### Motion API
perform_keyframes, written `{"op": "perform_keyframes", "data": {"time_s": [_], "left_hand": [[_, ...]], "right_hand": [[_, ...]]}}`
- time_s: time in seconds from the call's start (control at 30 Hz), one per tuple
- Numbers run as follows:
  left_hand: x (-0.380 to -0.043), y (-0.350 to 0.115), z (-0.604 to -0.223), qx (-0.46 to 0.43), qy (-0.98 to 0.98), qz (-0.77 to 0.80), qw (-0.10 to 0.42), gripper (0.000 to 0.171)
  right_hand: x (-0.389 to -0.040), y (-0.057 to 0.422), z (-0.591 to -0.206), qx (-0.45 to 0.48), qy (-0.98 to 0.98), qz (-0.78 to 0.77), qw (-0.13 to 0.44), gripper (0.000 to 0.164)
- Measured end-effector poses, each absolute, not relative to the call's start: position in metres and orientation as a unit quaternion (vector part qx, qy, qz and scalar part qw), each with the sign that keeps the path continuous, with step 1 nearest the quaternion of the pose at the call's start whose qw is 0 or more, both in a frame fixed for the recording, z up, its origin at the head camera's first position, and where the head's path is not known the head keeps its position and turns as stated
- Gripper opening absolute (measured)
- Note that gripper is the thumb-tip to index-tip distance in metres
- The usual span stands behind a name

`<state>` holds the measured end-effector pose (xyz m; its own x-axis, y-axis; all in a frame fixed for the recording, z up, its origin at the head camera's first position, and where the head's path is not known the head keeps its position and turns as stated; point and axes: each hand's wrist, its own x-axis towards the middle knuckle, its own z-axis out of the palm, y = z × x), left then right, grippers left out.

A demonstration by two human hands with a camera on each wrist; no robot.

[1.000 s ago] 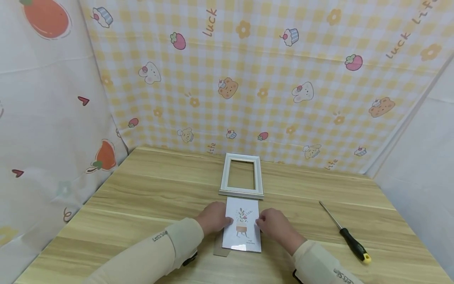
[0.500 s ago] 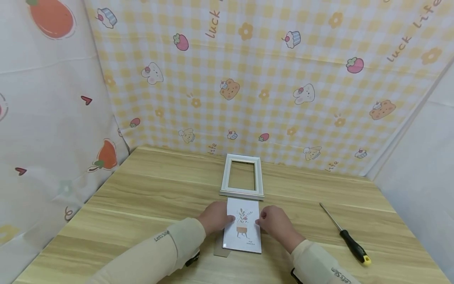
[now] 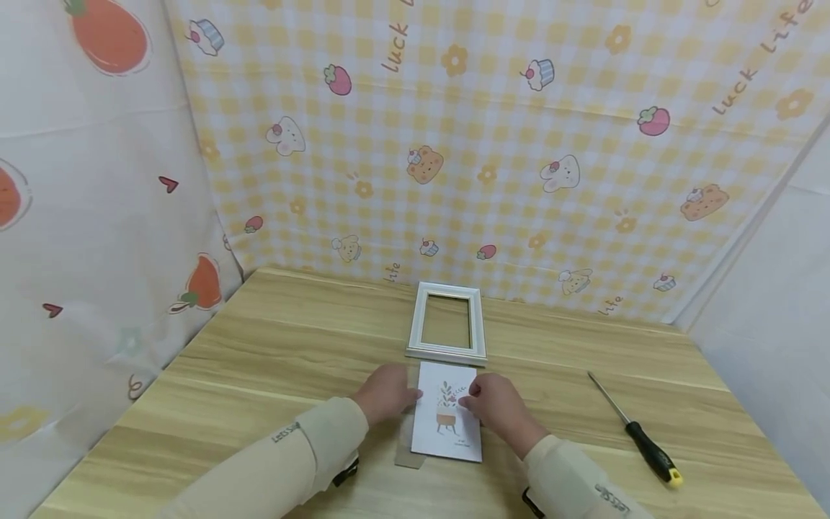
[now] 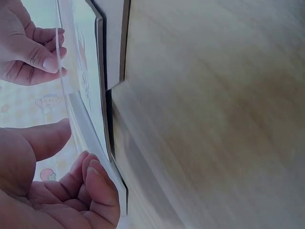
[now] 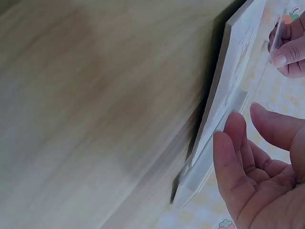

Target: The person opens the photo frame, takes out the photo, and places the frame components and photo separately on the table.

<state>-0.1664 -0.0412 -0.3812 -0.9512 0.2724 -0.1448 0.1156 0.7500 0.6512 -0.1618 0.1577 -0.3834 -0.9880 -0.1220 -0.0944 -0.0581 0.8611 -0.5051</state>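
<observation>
My left hand (image 3: 387,393) and right hand (image 3: 499,404) pinch opposite edges of a thin clear sheet (image 4: 65,93), thumbs on one side and fingers on the other. The sheet is raised above a white picture card (image 3: 447,443) and is barely visible from the head. Printed on the card is a potted plant. Under the card lies a thin backing board with a dark edge (image 5: 214,86); a brownish flap (image 3: 410,460) sticks out at its lower left. Right fingertips overlap the card's right side in the head view; the left ones are at its left edge.
A white picture frame (image 3: 416,324) with an open middle lies just behind the card. To the right is a screwdriver (image 3: 648,447) with a black and yellow handle. A patterned cloth (image 3: 363,144) hangs along the table's (image 3: 311,324) back edge.
The glare seen low on the card a second ago is gone. My left hand has shifted slightly outward from the card, and my right fingers have come further over it. Frame and screwdriver stay put.
</observation>
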Motion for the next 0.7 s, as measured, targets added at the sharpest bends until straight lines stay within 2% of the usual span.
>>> {"op": "perform_keyframes", "data": {"time_s": [0.23, 0.4, 0.7], "left_hand": [[-0.164, -0.051, -0.373, 0.103, 0.927, 0.345, 0.109, 0.037], [-0.162, -0.058, -0.369, 0.098, 0.927, 0.347, 0.106, 0.031], [-0.163, -0.072, -0.368, 0.092, 0.937, 0.325, 0.087, 0.032]], "right_hand": [[-0.163, 0.147, -0.382, -0.068, 0.964, -0.254, 0.047, 0.018], [-0.164, 0.138, -0.379, -0.060, 0.960, -0.266, 0.066, 0.018], [-0.170, 0.119, -0.376, -0.049, 0.960, -0.258, 0.099, 0.021]]}}
